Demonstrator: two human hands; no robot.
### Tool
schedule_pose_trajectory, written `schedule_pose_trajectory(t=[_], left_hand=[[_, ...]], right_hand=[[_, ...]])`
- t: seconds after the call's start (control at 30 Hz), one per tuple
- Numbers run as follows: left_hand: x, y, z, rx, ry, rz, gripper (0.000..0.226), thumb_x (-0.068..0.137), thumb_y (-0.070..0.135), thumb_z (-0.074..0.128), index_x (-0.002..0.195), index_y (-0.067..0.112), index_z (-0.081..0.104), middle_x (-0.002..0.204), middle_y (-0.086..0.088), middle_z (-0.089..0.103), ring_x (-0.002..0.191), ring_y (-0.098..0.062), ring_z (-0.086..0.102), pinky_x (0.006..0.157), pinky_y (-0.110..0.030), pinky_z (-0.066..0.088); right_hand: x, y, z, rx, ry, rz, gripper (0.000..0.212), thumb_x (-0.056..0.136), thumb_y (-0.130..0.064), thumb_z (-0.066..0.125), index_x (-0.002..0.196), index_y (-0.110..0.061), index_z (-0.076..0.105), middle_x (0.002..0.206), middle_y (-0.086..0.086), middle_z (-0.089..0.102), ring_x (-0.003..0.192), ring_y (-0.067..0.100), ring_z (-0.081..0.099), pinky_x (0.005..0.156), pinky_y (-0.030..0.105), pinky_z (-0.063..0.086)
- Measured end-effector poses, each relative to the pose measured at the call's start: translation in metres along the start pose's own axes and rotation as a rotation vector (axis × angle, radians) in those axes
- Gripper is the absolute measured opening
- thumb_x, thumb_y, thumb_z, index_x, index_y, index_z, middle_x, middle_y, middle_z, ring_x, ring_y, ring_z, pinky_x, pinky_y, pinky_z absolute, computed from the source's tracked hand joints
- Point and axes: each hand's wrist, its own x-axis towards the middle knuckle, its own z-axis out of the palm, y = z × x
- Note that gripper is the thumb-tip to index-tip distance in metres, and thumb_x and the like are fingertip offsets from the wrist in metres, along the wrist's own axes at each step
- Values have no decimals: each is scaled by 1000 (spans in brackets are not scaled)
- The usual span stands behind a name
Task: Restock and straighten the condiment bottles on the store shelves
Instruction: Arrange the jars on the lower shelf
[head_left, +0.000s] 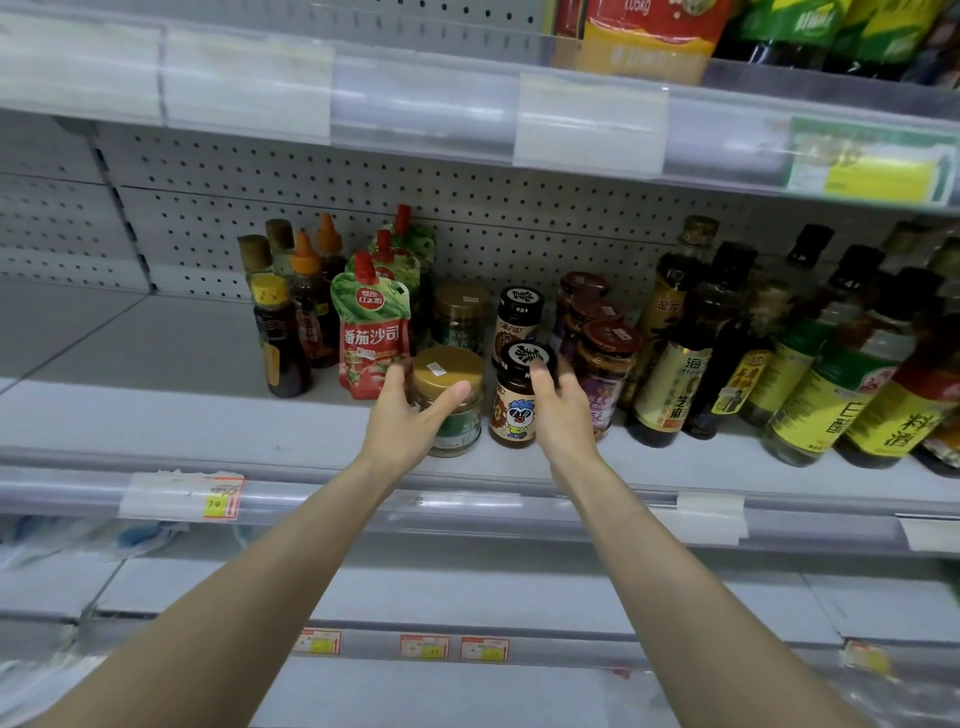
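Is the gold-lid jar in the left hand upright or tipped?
Upright: the gold-lid jar rests base-down on the shelf, lid up, left hand gripping it.

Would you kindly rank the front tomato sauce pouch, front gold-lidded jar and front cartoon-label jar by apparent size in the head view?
Tomato sauce pouch
Gold-lidded jar
Cartoon-label jar: similar height, narrower

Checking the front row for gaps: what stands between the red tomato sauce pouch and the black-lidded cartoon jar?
A gold-lidded jar, gripped by the left hand, fills that stretch; the head view shows it.

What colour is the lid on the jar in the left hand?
Gold; the lid carries a small white sticker. Head view.
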Motion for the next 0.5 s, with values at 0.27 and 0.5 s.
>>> schedule_pose_trajectory(t=[0.27, 0.5], left_hand=[[0, -2, 0, -40, 8, -2, 46, 83, 29, 74, 122, 18, 51, 115, 4, 64, 106, -8, 60, 86, -21, 48], [3, -1, -2, -20, -7, -11, 47, 82, 31, 73, 121, 21, 49, 116, 4, 61, 107, -11, 58, 86, -23, 47]], right_hand=[[-5, 3, 5, -47, 88, -1, 65, 88, -43, 64, 136, -7, 36, 134, 7, 51, 121, 24, 50, 100, 38, 42], [2, 2, 8, 13, 117, 19, 44, 97, -37, 52, 134, -14, 46, 128, 8, 59, 117, 26, 55, 102, 45, 45]])
